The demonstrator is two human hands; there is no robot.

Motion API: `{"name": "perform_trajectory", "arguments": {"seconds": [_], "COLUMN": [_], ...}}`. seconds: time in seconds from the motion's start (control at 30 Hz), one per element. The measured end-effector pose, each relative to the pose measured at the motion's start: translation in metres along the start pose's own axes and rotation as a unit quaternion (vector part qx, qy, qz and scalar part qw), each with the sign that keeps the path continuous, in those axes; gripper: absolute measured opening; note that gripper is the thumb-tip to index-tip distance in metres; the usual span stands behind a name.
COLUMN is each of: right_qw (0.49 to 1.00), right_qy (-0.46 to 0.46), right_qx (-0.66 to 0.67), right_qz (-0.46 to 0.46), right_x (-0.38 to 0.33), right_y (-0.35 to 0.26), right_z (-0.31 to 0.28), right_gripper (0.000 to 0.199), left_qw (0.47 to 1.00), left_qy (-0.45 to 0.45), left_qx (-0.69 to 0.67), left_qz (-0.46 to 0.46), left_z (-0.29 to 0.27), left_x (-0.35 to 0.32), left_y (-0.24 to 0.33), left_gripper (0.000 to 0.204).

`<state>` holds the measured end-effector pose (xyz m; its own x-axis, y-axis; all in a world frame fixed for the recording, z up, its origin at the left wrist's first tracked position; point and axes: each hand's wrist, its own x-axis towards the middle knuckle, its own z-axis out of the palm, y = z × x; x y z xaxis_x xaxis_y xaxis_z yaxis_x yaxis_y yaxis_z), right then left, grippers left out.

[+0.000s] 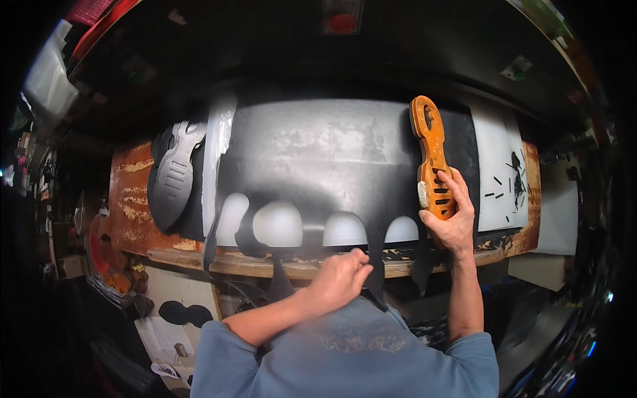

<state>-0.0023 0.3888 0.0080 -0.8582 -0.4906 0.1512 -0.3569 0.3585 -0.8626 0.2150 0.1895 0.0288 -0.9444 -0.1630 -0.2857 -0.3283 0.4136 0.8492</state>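
An orange sole-shaped cutting die (434, 149), with slots and an oval hole, stands on the right part of a black sheet (298, 166). My right hand (454, 215) grips its lower end, thumb on the near side and fingers over the slots. My left hand (340, 280) is closed in front of the sheet's near edge, beside a hanging black strip (375, 265); what its fingers hold, if anything, is hidden. Rounded cutouts along that edge show a white surface (278, 225) beneath.
Left of the sheet lie black sole-shaped pieces with a grey slotted one (175, 176) on top. Small black slivers (509, 182) are scattered over a white board (494, 159) at right. A dark machine beam (265, 53) spans the back. A black cut piece (184, 313) lies lower left.
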Motion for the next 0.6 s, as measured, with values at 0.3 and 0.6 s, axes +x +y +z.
{"name": "perform_trajectory", "arguments": {"seconds": [0.3,0.6], "right_qw": [0.973,0.971], "right_qy": [-0.006,-0.011], "right_qx": [-0.22,-0.23], "right_qz": [-0.067,-0.065], "right_x": [-0.002,-0.004], "right_y": [0.0,0.006], "right_z": [0.031,0.031], "right_gripper": [0.08,0.086], "left_qw": [0.958,0.857], "left_qy": [0.211,0.342], "left_qx": [0.149,0.387], "left_qz": [0.127,0.0], "left_z": [-0.118,-0.192], "left_x": [0.007,0.041], "left_y": [-0.014,-0.103], "left_gripper": [0.016,0.042]}}
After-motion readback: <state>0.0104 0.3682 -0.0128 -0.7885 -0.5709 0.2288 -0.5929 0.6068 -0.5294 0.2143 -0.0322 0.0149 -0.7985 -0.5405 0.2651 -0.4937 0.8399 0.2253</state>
